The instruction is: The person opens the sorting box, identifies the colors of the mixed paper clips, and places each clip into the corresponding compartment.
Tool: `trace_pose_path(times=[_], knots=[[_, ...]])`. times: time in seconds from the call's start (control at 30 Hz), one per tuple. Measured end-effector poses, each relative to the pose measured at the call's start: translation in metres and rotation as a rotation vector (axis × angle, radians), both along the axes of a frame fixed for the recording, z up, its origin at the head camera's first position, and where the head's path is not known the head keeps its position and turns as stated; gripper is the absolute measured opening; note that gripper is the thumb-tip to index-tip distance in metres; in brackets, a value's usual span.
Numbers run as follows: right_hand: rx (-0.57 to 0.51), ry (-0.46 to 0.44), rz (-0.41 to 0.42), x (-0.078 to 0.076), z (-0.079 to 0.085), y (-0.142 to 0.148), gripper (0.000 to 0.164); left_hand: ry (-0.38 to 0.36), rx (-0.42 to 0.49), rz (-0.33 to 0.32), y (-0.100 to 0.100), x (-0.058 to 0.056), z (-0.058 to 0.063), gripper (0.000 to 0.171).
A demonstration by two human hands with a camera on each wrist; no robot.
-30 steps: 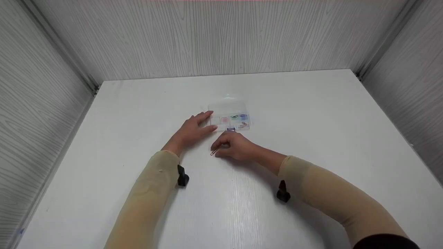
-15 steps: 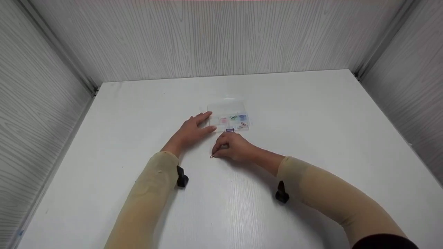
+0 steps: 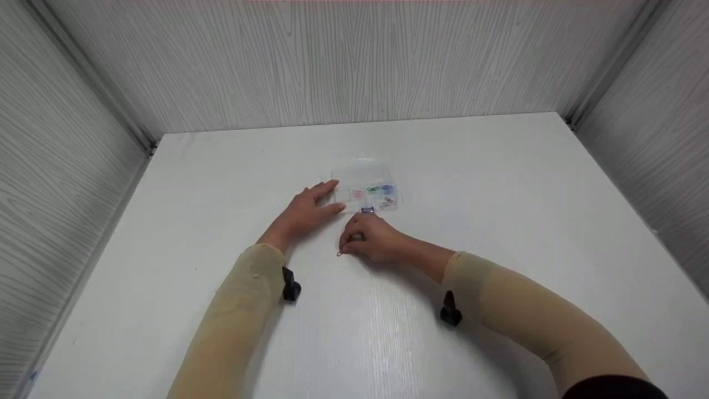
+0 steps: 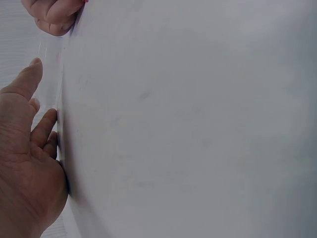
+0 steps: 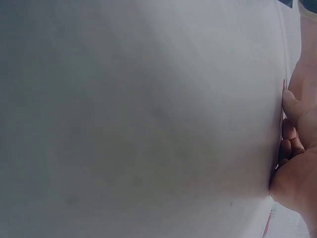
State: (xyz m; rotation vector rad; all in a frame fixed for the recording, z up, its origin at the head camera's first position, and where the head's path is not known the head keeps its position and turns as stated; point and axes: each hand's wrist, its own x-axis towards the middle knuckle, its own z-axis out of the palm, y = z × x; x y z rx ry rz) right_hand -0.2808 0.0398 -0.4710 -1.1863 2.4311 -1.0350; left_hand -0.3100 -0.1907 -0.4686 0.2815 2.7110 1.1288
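A small clear plastic box (image 3: 343,195) with compartments lies on the white table, its transparent lid (image 3: 361,172) folded back. Inside are green paper clips (image 3: 373,189), blue paper clips (image 3: 386,187) and reddish paper clips (image 3: 388,200). My left hand (image 3: 304,212) rests at the box's left side, thumb and fingers spread and fairly straight. In front of the box, thumb and fingertips of my right hand (image 3: 374,237) pinch a red paper clip (image 3: 339,253) close over the tabletop. Its end also pokes past the thumb (image 5: 290,101) in the right wrist view.
A small purple-blue piece (image 3: 367,210) shows at the box's front edge, just behind the right knuckles. A pink patch (image 3: 358,194) is in one compartment. Grey wood-grain panels (image 3: 354,61) stand around the table (image 3: 498,183) at the back and sides.
The right fingertips have shifted slightly toward me and closed in on the red paper clip, so less of it shows. The left hand holds its place by the box.
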Motion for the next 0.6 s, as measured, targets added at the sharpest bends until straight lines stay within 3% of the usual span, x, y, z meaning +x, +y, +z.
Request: trace_pose_path(times=[0.33,0.5,0.6], knots=[[0.091,0.052,-0.001,0.0028,0.0027,0.0006,0.009,0.009,-0.01,-0.006,0.0,-0.0014,-0.0012,0.076],[0.093,0.091,0.02,0.0029,0.0026,0.0007,0.01,0.007,-0.008,-0.004,0.0001,-0.0008,-0.001,0.076],[0.082,0.068,0.022,0.0023,0.0034,0.0018,0.008,0.008,-0.009,-0.002,-0.0003,-0.0007,-0.0007,0.076]])
